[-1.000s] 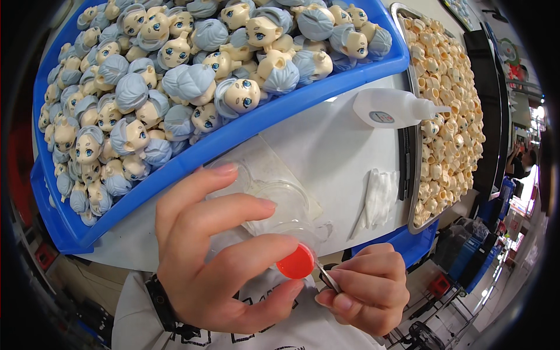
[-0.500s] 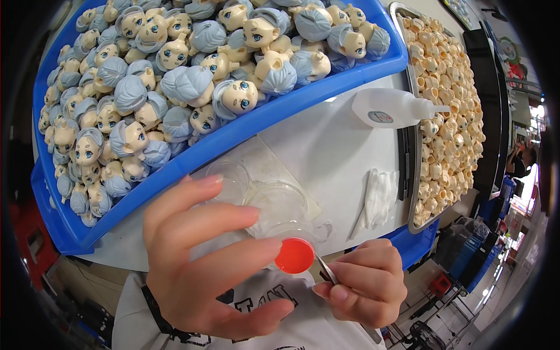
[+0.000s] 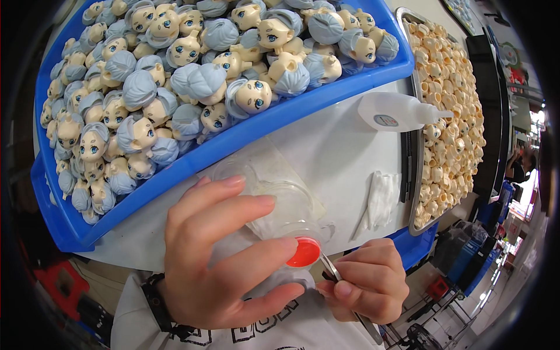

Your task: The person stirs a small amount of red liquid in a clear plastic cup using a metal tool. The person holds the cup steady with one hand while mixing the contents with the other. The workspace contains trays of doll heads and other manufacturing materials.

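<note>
My left hand point(image 3: 227, 251) is curled over the near table edge. Its index fingertip and thumb pinch a small round container point(image 3: 304, 252) with a bright red inside and a pale rim; its underside is mostly hidden. The other fingers are spread above it. My right hand point(image 3: 367, 283) grips metal tweezers point(image 3: 330, 267), whose tips point up beside the red container's right edge. Just beyond the container, clear round dishes point(image 3: 286, 201) lie on a pale sheet on the white table.
A large blue bin point(image 3: 245, 129) full of doll heads with light-blue hair fills the far left. A metal tray point(image 3: 417, 192) of small cream-coloured parts is at the right. Between them are a white squeeze bottle point(image 3: 391, 112) and white gloves or cloth point(image 3: 378, 201).
My left hand has shifted right with the red container, which is now tilted more. The tweezers are turned, showing more of their length below my right hand.
</note>
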Tool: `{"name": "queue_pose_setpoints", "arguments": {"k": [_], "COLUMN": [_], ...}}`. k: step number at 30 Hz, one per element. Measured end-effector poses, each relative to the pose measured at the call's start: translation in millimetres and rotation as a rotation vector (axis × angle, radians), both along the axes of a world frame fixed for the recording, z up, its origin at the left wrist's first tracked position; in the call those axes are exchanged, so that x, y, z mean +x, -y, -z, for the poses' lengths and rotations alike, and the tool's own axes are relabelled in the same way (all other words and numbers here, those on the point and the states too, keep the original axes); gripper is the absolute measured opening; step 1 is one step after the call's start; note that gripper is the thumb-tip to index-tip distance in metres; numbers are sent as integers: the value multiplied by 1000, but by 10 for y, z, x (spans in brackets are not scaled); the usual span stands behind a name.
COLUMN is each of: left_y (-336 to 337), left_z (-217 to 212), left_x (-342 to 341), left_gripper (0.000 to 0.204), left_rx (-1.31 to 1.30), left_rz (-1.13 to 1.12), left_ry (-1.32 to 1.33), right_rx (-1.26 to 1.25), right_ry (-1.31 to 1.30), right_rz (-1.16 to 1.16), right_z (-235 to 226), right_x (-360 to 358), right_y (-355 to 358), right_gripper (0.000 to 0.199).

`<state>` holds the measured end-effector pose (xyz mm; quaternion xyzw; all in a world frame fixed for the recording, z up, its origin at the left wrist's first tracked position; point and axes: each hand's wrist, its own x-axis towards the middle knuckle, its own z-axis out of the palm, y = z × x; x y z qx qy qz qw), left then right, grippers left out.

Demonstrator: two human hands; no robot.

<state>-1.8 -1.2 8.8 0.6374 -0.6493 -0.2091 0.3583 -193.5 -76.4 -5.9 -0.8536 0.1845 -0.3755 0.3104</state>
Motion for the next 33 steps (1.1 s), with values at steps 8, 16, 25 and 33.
{"name": "queue_pose_setpoints", "arguments": {"k": [8,16,25,33], "left_y": [9,18,-87,-48], "left_z": [0,-6,-144,-157], "left_x": [-8,-20,93,12], "left_gripper": [53,51,40,46], "left_rx": [3,40,53,130], "left_rz": [24,23,125,115], "left_ry": [9,10,224,293], "right_rx": [125,175,167,170], "right_ry": [-115,-133,-103,-67], "right_rz": [-39,-55,-58,-65], "right_z": [-125,-155,-126,-104], "right_x": [-47,-58,-29,-28], "right_y": [14,22,38,38], "right_gripper": [38,39,40,41]}}
